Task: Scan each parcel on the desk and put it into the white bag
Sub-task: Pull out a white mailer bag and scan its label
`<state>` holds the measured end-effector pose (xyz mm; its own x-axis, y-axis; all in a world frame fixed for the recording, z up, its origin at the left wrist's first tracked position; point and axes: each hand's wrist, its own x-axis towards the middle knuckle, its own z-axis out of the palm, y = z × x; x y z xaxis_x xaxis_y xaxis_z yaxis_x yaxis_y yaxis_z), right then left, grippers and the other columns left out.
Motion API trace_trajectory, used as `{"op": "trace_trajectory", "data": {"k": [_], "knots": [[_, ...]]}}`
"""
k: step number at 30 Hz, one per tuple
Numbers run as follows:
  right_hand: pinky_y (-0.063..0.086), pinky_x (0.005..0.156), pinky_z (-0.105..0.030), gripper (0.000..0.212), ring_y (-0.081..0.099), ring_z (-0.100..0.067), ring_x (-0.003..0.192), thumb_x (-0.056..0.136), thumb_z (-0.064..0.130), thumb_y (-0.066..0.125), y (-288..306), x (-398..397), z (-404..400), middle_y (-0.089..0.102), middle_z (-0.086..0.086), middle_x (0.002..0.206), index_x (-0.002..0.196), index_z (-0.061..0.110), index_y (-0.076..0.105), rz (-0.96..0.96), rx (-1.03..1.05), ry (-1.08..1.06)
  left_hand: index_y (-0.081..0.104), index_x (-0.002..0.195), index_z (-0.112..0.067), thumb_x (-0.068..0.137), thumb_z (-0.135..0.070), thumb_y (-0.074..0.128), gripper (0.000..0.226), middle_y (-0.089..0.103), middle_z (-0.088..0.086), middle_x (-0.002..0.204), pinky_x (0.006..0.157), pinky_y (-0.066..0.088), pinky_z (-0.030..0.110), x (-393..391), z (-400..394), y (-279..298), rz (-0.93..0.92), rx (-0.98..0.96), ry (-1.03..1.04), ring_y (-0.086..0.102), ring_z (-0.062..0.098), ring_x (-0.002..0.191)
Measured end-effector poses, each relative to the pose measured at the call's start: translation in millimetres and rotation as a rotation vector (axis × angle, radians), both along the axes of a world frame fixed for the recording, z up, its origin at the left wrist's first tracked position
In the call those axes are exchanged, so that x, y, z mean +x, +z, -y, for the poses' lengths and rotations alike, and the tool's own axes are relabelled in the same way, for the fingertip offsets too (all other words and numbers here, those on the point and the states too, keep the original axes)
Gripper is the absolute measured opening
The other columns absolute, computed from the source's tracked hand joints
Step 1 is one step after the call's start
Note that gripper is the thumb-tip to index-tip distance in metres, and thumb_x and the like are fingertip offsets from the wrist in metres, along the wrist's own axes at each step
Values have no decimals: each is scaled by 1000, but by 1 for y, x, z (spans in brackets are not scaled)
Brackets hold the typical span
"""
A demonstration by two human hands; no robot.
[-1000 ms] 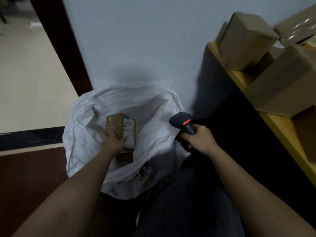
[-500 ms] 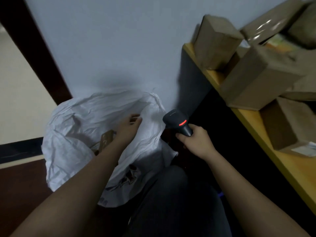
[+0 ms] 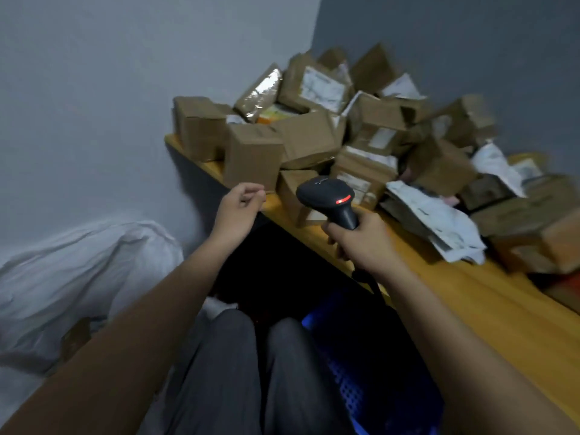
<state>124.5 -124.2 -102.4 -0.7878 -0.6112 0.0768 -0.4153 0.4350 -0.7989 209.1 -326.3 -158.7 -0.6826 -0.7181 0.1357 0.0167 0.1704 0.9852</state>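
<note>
A heap of brown cardboard parcels (image 3: 317,133) and white mailer bags (image 3: 439,215) covers the yellow desk (image 3: 464,296) against the corner walls. My right hand (image 3: 361,240) grips the handle of a black barcode scanner (image 3: 329,196) with a red light, held over the desk's front edge near a small box (image 3: 295,196). My left hand (image 3: 238,208) hovers empty with loosely curled fingers just in front of a tall brown box (image 3: 251,158) at the desk's left end. The white bag (image 3: 72,277) sits on the floor at lower left, with a brown parcel (image 3: 75,337) showing in it.
My legs in grey trousers (image 3: 238,372) fill the bottom centre. A blue perforated crate (image 3: 361,372) sits in the dark space under the desk. Grey walls meet in a corner behind the parcels.
My left hand let go of the parcel in the white bag and rose to the desk's left end. The view swung right from the bag to the parcel heap. The scanner came up.
</note>
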Motion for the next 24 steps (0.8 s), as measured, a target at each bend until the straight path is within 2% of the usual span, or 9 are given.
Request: {"op": "trace_trajectory", "data": {"k": [4,7,9,11,13,16,18,21,24], "knots": [[50,55,-31,7,59,-13,52,87,22,66,30,-17,-51,69,-7,77,91,18,62,17,-36,-99,59,107,-26,99,-28,52,11,61,-5,104,69,44,17,-39,-52,32,36,-85,-121,59,5,89],[48,54,-33,7,58,-14,52,88,23,64,44,-33,-88,65,-5,71,85,18,60,0,-74,-205,59,111,-25,98,-33,53,16,58,-12,101,73,44,19,-68,-89,48,94,-175,-221,57,8,96],[47,55,-33,7,57,-17,54,89,22,64,50,-47,-113,63,-7,71,87,16,60,9,-100,-267,58,116,-21,97,-33,54,22,58,-9,102,75,43,19,-87,-113,53,112,-248,-273,56,7,94],[49,58,-36,9,59,-21,57,89,20,64,55,-64,-136,67,-11,77,91,12,61,-4,-113,-327,58,120,-15,96,-30,57,28,60,-3,107,82,46,21,-107,-134,56,122,-324,-314,57,9,95],[51,57,-35,8,59,-21,56,88,17,64,56,-82,-158,68,-11,79,87,10,61,-15,-139,-395,59,122,-15,95,-30,59,31,59,-2,113,89,47,26,-127,-152,58,159,-414,-342,57,12,103],[46,55,-32,8,55,-20,52,87,13,63,55,-107,-183,64,-12,74,82,6,59,23,-220,-484,59,122,-18,94,-31,60,31,55,0,118,92,46,28,-154,-170,54,206,-575,-356,55,15,110],[45,53,-31,7,53,-19,50,87,10,61,54,-122,-192,61,-12,70,83,5,57,40,-246,-511,59,123,-21,94,-28,59,31,54,2,121,98,45,36,-169,-177,49,222,-687,-347,52,20,115],[45,48,-28,7,53,-16,47,88,11,60,51,-138,-195,60,-10,68,87,4,58,65,-241,-494,57,127,-24,91,-18,57,37,50,2,129,104,37,36,-185,-184,47,250,-813,-373,40,23,125],[45,43,-22,11,53,-11,43,89,13,63,46,-148,-195,60,-10,67,88,2,59,84,-231,-448,50,134,-32,86,-19,59,51,38,-6,142,106,18,33,-195,-188,53,304,-959,-486,23,18,135]]}}
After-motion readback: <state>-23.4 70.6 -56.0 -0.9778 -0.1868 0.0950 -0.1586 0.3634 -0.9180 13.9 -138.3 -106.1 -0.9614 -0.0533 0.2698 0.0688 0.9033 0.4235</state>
